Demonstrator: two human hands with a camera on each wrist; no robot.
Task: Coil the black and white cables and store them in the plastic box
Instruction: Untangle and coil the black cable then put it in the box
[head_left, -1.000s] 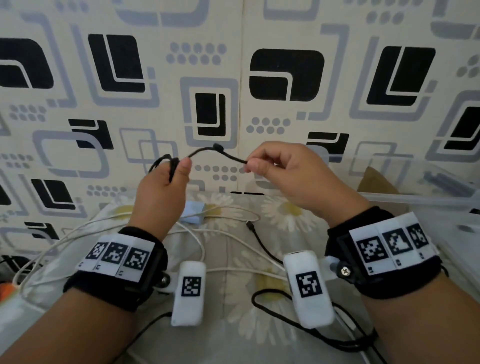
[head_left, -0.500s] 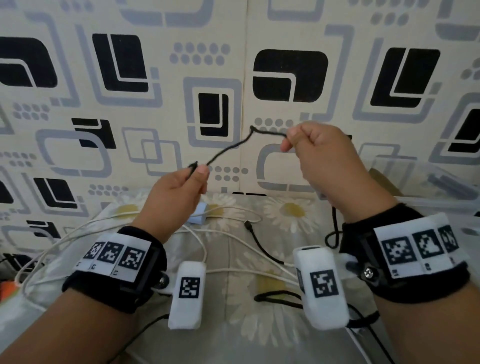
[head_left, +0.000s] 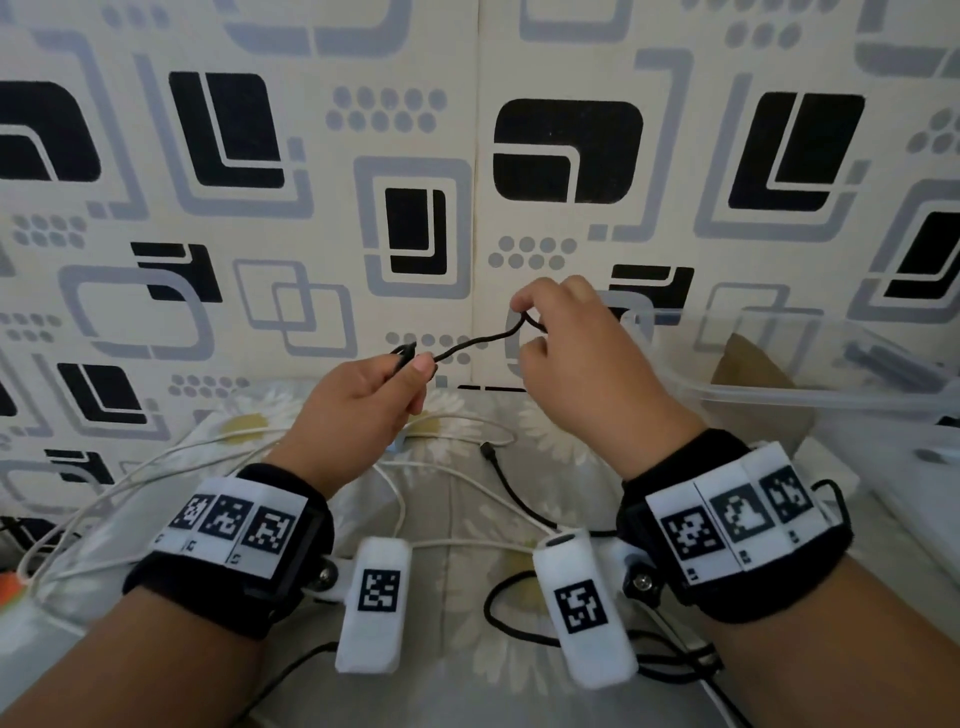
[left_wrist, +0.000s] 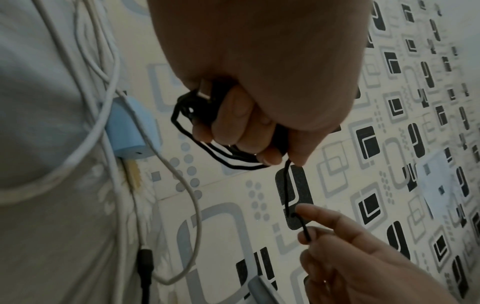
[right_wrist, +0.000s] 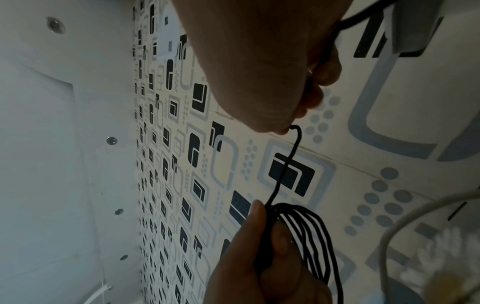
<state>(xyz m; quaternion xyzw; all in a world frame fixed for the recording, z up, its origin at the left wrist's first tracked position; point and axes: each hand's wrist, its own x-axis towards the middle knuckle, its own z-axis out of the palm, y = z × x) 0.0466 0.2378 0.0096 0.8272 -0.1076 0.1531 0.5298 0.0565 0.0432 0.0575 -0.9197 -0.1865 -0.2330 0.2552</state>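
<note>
My left hand (head_left: 363, 400) grips a small bundle of black cable (left_wrist: 218, 156) loops in its curled fingers, raised above the floral cloth. A short stretch of the black cable (head_left: 472, 343) runs up and right to my right hand (head_left: 576, 353), which pinches it between thumb and fingers. In the right wrist view the coil (right_wrist: 309, 236) hangs from the left hand in several loops. The rest of the black cable (head_left: 524, 629) trails over the cloth below my wrists. The white cable (head_left: 311, 447) lies loose on the cloth. The clear plastic box (head_left: 810, 395) stands at the right.
A light blue charger block (left_wrist: 130, 127) sits on the cloth under my left hand, among the white cable's strands. The patterned wall (head_left: 467, 182) rises just behind the hands. A white surface (head_left: 914, 499) lies at the right beside the box.
My right hand has come down and left toward my left hand, so the black strand between them is shorter. The left hand has stayed about where it was.
</note>
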